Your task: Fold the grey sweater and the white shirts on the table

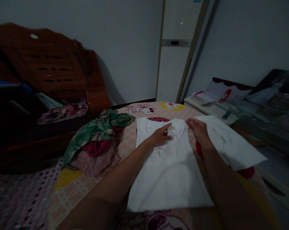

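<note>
A white sleeveless dress (170, 179) lies spread on the patterned cloth, its neckline at the far end and its flared hem towards me. My left hand (159, 135) rests over the chest of the dress, thumb and forefinger apart, holding nothing. Thin ties show just below that hand. At the right shoulder of the dress, my right hand (198, 128) has its fingertips pinched together on the edge of the fabric. Beside my right forearm lies another white garment (230, 143), partly hanging over the cloth's right side.
The patterned cloth (127, 143) covers a rounded surface. A heap of clothes with a green plaid piece (91, 131) sits on its left. Further left stands a wooden bench (50, 64). A tall white cabinet unit (174, 70) stands behind; a glass-topped stand (252, 111) is at the right.
</note>
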The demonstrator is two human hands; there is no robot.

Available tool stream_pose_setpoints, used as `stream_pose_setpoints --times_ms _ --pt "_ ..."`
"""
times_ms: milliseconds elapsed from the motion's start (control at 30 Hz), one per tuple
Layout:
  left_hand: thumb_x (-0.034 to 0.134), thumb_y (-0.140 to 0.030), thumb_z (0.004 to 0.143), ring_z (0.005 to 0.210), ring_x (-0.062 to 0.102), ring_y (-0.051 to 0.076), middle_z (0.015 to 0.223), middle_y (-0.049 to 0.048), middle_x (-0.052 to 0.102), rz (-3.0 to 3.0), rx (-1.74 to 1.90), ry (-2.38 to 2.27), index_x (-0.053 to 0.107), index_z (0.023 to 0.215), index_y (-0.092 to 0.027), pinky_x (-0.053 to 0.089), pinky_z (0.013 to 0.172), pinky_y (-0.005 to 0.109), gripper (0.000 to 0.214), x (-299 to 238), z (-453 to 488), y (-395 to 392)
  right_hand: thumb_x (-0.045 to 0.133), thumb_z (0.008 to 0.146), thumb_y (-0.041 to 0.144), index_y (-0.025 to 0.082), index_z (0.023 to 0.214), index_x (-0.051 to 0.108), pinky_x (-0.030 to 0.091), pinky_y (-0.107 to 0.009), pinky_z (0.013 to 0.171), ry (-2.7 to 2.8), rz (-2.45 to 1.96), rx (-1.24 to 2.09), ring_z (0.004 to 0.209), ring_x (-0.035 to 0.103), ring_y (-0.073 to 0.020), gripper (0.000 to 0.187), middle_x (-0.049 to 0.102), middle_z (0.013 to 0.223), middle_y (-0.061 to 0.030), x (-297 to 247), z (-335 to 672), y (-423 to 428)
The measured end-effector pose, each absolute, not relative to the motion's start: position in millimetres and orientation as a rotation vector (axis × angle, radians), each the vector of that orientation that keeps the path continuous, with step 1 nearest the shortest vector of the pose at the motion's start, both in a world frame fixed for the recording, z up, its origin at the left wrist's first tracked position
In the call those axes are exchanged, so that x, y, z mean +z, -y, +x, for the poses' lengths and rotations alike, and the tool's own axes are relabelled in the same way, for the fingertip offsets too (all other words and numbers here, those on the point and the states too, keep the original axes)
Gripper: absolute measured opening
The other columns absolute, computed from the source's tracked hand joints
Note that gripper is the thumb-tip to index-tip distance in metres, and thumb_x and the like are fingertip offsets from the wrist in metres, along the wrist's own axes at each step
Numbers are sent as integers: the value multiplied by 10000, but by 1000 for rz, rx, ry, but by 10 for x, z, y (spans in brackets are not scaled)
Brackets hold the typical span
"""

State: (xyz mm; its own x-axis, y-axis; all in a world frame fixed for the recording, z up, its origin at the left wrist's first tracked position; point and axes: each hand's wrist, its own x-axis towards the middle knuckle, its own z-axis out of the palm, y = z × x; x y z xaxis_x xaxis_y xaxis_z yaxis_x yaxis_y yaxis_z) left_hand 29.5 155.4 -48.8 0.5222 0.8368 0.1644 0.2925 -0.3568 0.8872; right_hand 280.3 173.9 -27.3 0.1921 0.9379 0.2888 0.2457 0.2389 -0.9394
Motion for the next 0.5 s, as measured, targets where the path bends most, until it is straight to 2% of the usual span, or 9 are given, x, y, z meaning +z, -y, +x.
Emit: stream_pose_setpoints --times_ms 167,233,267,333,400,500 --pt "650 -327 862 1298 488 232 1523 137 430 2124 762 -930 582 1351 -188 426 1044 345 513 -442 275 -1531 550 802 322 178 1031 741 492 -400 992 1627 -1465 510 1057 673 -246 331 761 1066 -95 -311 2753 -1699" --pt "647 -304 857 1284 504 238 1569 142 364 2174 742 -981 620 1300 -181 435 1039 347 460 -456 277 -1545 535 803 291 179 990 751 489 -382 987 1697 -1509 441 1031 681 -243 308 765 1037 -91 -315 2746 -1682" --pt "650 -297 852 1246 533 233 1555 141 389 2184 740 -997 627 1289 -181 451 1020 345 453 -467 282 -1555 518 805 277 176 987 751 497 -370 971 1707 -1513 421 1006 689 -236 312 764 1039 -90 -321 2747 -1678" --pt "650 -284 841 1121 596 209 1422 121 548 2181 759 -1000 651 1251 -181 484 962 328 423 -484 294 -1570 476 813 246 169 1019 741 520 -347 915 1696 -1518 403 931 703 -217 345 758 1055 -86 -340 2747 -1680" --pt "640 -269 835 980 629 174 1199 76 679 2145 805 -995 689 1184 -177 502 899 295 365 -481 307 -1573 442 819 220 163 1066 726 538 -332 850 1672 -1546 402 837 705 -200 381 757 1032 -83 -359 2738 -1687" --pt "632 -287 834 848 637 150 990 49 720 2038 900 -999 742 1027 -148 501 808 252 262 -431 322 -1546 424 829 213 146 1088 719 542 -330 818 1644 -1591 377 785 694 -200 399 757 975 -96 -370 2705 -1690"
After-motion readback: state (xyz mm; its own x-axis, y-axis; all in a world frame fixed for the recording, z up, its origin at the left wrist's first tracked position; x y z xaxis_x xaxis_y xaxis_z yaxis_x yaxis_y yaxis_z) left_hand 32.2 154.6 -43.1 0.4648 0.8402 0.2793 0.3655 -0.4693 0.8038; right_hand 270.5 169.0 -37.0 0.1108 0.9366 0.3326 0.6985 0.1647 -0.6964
